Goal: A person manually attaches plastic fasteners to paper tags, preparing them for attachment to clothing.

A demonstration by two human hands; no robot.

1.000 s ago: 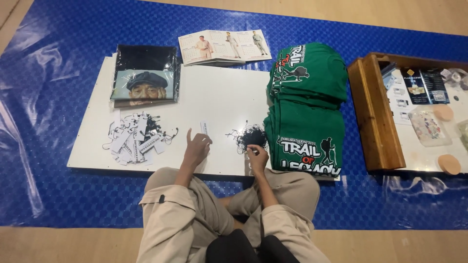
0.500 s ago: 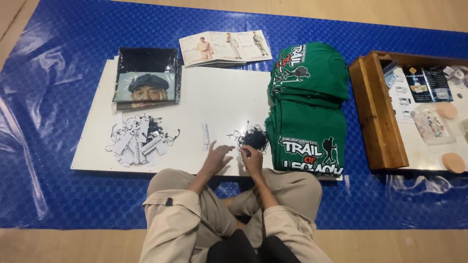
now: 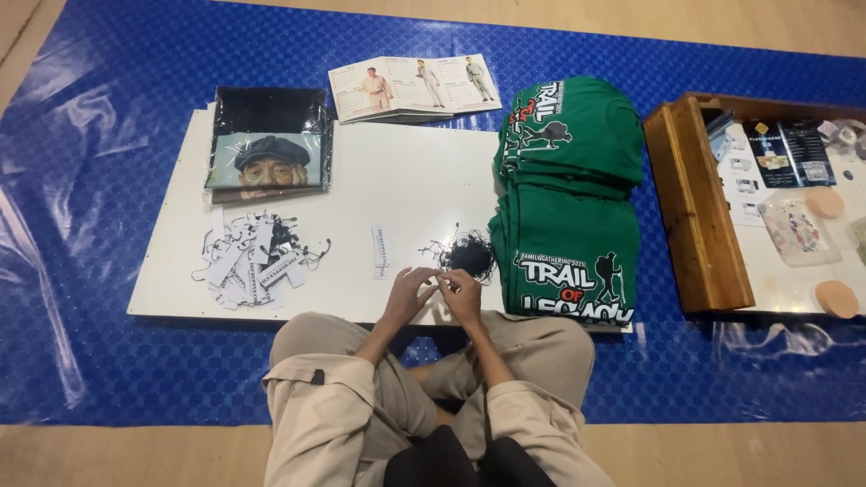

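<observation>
While touching, both hands (image 3: 437, 293) adjoin black strings (image 3: 469, 254).

Left hand (image 3: 408, 290) and right hand (image 3: 462, 293) together at centre, fingertips meeting, fingers curled, forearms angled inward over knees.

A heap of small white paper tags (image 3: 253, 266) lies on the left of the white desk (image 3: 415, 180), and a few more tags (image 3: 381, 251) are stacked near the middle. Behind the heap sits a glossy plastic package (image 3: 269, 144), black above with a portrait print below. Dark, blue-edged packets (image 3: 794, 153) lie in the wooden tray (image 3: 699, 216).
</observation>
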